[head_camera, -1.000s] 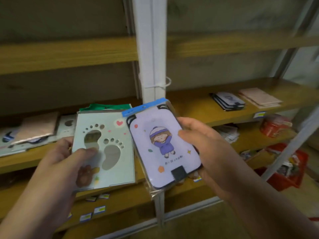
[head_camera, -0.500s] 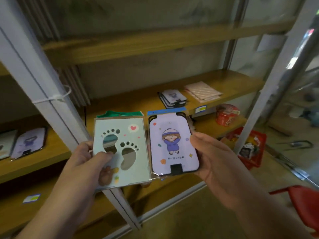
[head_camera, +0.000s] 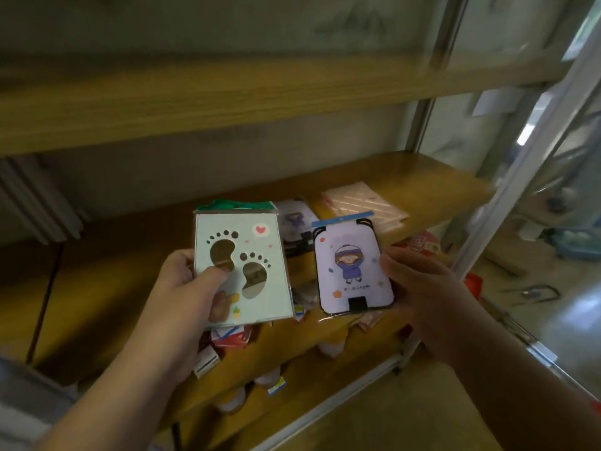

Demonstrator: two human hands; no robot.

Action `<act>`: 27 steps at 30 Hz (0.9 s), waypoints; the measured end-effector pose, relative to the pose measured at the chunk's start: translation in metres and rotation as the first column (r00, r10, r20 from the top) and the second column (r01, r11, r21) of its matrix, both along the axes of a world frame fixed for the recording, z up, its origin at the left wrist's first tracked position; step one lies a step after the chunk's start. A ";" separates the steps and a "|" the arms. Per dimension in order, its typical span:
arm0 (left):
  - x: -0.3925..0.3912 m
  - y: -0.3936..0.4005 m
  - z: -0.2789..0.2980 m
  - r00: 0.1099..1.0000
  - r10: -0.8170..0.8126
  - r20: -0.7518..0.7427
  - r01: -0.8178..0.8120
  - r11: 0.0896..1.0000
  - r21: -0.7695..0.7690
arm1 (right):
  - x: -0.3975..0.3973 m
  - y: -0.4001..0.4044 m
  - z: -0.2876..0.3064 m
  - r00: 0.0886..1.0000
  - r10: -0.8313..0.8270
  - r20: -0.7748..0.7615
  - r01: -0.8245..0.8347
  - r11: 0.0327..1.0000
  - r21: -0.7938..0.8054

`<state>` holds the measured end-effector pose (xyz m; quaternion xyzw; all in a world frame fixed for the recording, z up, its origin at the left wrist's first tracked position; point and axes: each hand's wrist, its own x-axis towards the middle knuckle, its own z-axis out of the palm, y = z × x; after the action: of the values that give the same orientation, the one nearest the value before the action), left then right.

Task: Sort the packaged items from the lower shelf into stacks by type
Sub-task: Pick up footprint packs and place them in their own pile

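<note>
Before shelf | left hand grips footprint card | right hand grips purple pack (stacks behind blurred)

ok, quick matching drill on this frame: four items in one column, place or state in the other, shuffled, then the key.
Items
1. footprint card pack
2. purple cartoon pack
3. pink striped packs
4. red tin

Places
A. lying flat on the wooden shelf, no hand on it
B. held in the right hand
C. on the level below, behind the right hand
D. held in the left hand, thumb on its front

Pairs: 1-D, 2-B, 3-A, 4-C
</note>
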<state>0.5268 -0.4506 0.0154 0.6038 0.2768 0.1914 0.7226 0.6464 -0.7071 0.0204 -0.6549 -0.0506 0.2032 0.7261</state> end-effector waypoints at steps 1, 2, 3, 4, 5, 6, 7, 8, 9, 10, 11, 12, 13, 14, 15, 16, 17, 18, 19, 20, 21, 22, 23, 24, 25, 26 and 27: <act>0.010 0.004 0.000 1.000 0.001 -0.002 -0.001 1.000 0.000 | 0.017 0.008 -0.001 0.999 0.017 0.033 -0.015 0.999 -0.051; 0.018 0.008 -0.001 1.000 0.004 -0.004 -0.004 1.000 0.000 | 0.035 0.017 -0.002 0.997 0.027 0.070 -0.019 0.994 -0.108; 0.024 0.012 -0.002 1.000 0.011 -0.008 -0.011 1.000 0.002 | 0.052 0.027 -0.004 0.993 0.039 0.110 -0.020 0.986 -0.166; 0.029 0.015 -0.002 1.000 0.024 -0.013 -0.024 1.000 0.006 | 0.069 0.038 -0.006 0.988 0.057 0.142 -0.025 0.976 -0.217; 0.033 0.018 -0.003 0.999 0.042 -0.020 -0.042 0.999 0.011 | 0.084 0.050 -0.008 0.983 0.082 0.167 -0.035 0.963 -0.266; 0.036 0.020 -0.003 0.998 0.058 -0.028 -0.058 0.998 0.015 | 0.098 0.062 -0.010 0.978 0.105 0.181 -0.044 0.949 -0.313; 0.038 0.021 -0.002 0.997 0.069 -0.034 -0.069 0.998 0.017 | 0.110 0.074 -0.012 0.974 0.125 0.188 -0.052 0.935 -0.351; 0.041 0.022 -0.002 0.997 0.075 -0.036 -0.075 0.997 0.019 | 0.120 0.085 -0.013 0.972 0.142 0.187 -0.065 0.928 -0.368; 0.042 0.022 -0.002 0.996 0.083 -0.038 -0.083 0.996 0.024 | 0.128 0.096 -0.015 0.969 0.162 0.188 -0.083 0.925 -0.370; 0.043 0.023 -0.003 0.994 0.096 -0.042 -0.095 0.995 0.031 | 0.136 0.106 -0.016 0.964 0.182 0.196 -0.097 0.921 -0.378; 0.043 0.023 -0.005 0.992 0.114 -0.046 -0.113 0.993 0.035 | 0.142 0.115 -0.016 0.955 0.204 0.215 -0.101 0.907 -0.410; 0.043 0.023 -0.007 0.990 0.135 -0.047 -0.134 0.990 0.035 | 0.148 0.123 -0.017 0.941 0.234 0.243 -0.101 0.884 -0.457; 0.043 0.022 -0.007 0.987 0.151 -0.047 -0.149 0.988 0.031 | 0.154 0.129 -0.018 0.921 0.271 0.279 -0.096 0.854 -0.512; 0.043 0.020 -0.007 0.987 0.156 -0.047 -0.155 0.988 0.022 | 0.158 0.134 -0.020 0.894 0.310 0.324 -0.079 0.820 -0.566; 0.044 0.018 -0.006 0.986 0.159 -0.048 -0.159 0.987 0.011 | 0.162 0.137 -0.021 0.859 0.353 0.371 -0.054 0.783 -0.619; 0.046 0.016 -0.004 0.985 0.167 -0.050 -0.167 0.986 0.006 | 0.164 0.138 -0.022 0.823 0.392 0.411 -0.023 0.746 -0.666; 0.047 0.014 -0.005 0.982 0.183 -0.053 -0.183 0.983 0.010 | 0.165 0.137 -0.022 0.788 0.426 0.446 0.013 0.711 -0.703; 0.048 0.011 -0.005 0.977 0.204 -0.056 -0.203 0.979 0.018 | 0.166 0.136 -0.021 0.755 0.451 0.476 0.050 0.684 -0.728; 0.051 0.008 -0.006 0.972 0.226 -0.059 -0.225 0.974 0.025 | 0.167 0.133 -0.020 0.727 0.472 0.499 0.079 0.665 -0.743; 0.053 0.003 -0.007 0.967 0.249 -0.062 -0.248 0.969 0.025 | 0.169 0.129 -0.020 0.705 0.487 0.515 0.093 0.657 -0.748; 0.057 -0.003 -0.007 0.961 0.270 -0.068 -0.269 0.963 0.023 | 0.171 0.124 -0.019 0.689 0.496 0.529 0.100 0.658 -0.747; 0.062 -0.010 -0.007 0.956 0.284 -0.078 -0.283 0.959 0.024 | 0.173 0.117 -0.018 0.674 0.504 0.541 0.101 0.662 -0.743; 0.068 -0.018 -0.007 0.953 0.290 -0.086 -0.289 0.957 0.025 | 0.177 0.109 -0.016 0.660 0.511 0.551 0.098 0.668 -0.737; 0.075 -0.026 -0.006 0.952 0.292 -0.089 -0.291 0.956 0.023 | 0.181 0.099 -0.014 0.642 0.516 0.567 0.091 0.683 -0.724; 0.082 -0.035 -0.005 0.952 0.293 -0.089 -0.293 0.956 0.020 | 0.185 0.087 -0.013 0.615 0.517 0.596 0.085 0.708 -0.702; 0.091 -0.045 -0.005 0.952 0.294 -0.087 -0.294 0.956 0.021 | 0.191 0.074 -0.011 0.573 0.514 0.638 0.092 0.734 -0.673; 0.101 -0.054 -0.006 0.950 0.300 -0.086 -0.300 0.954 0.023 | 0.197 0.059 -0.010 0.529 0.513 0.676 0.103 0.751 -0.652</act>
<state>0.6273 -0.5050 0.0094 0.5660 0.3961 0.2733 0.6694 0.8430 -0.6477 0.0101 -0.8582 -0.3973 -0.0336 0.3233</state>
